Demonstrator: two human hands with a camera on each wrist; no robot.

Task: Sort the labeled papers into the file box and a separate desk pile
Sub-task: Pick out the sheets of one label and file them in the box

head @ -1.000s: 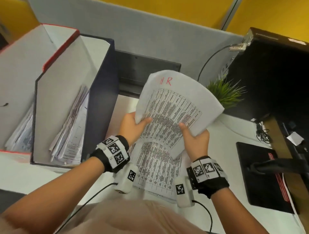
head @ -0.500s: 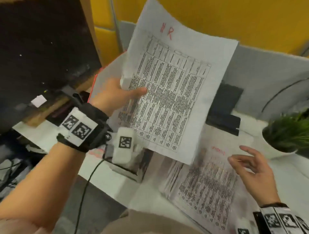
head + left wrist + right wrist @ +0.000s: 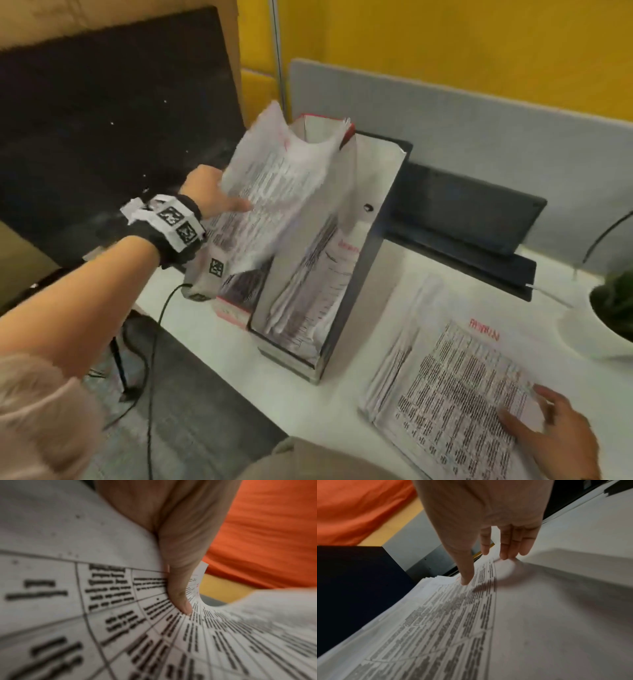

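Left wrist view: left hand (image 3: pixel 173 524) pinches a printed sheet (image 3: pixel 82 601), thumb (image 3: pixel 178 588) pressed flat on its face over a ruled table of black text. Text blurred, unreadable. Sheet bows away from the camera and curls up at right; small red marks near its far edge. Behind: orange surface (image 3: pixel 267 527), a yellow band (image 3: pixel 224 588) below it, then a grey strip.

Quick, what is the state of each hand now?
Left hand: closed, pinching the printed sheet.
Right hand: open, fingers straight, resting on the desk pile.
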